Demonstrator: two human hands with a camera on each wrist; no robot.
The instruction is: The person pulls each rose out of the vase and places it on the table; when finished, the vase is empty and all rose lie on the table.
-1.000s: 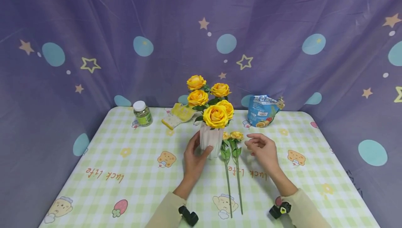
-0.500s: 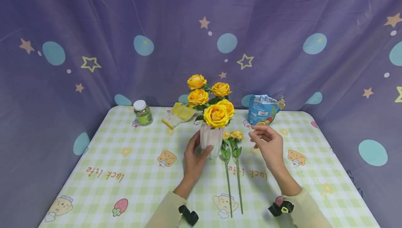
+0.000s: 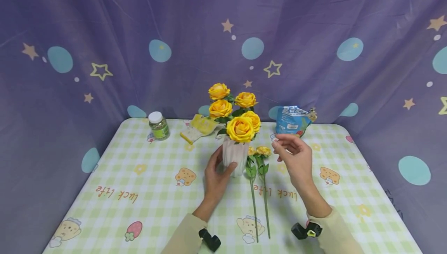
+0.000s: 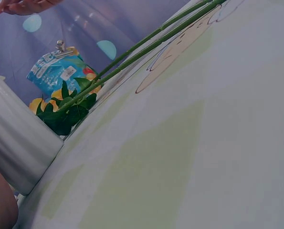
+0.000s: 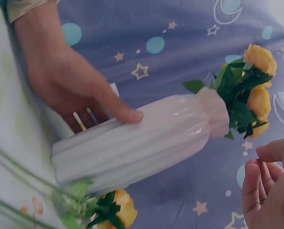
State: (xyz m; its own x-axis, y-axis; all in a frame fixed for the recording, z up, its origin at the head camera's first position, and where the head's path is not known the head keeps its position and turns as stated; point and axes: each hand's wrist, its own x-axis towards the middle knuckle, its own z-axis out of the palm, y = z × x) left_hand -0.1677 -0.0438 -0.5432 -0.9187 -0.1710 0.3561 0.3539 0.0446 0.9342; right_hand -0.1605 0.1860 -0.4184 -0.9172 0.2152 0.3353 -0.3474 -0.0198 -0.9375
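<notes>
In the head view a white ribbed vase (image 3: pixel 233 157) stands upright, several yellow roses (image 3: pixel 241 129) rising from its mouth. My left hand (image 3: pixel 217 178) grips the vase from the left, thumb across its front; the right wrist view shows this left hand (image 5: pixel 70 81) on the vase's side. Two more roses (image 3: pixel 263 151) lie flat on the table just right of the vase, their long green stems (image 3: pixel 266 207) pointing toward me. My right hand (image 3: pixel 296 160) hovers right of their blooms, fingers loosely bent, holding nothing. In the right wrist view, its fingertips (image 5: pixel 256 191) sit near the vase's roses.
A blue pouch (image 3: pixel 292 122) with a metal clip stands at the back right, partly behind my right hand. At the back left are a white-lidded jar (image 3: pixel 158 126) and a yellow-and-white cloth or packet (image 3: pixel 200 127). A checked cloth (image 3: pixel 157 207) covers the table.
My right hand first shifts a little right and up from the lying roses, then slightly back left, now overlapping the pouch's lower edge. The left hand and vase stay put.
</notes>
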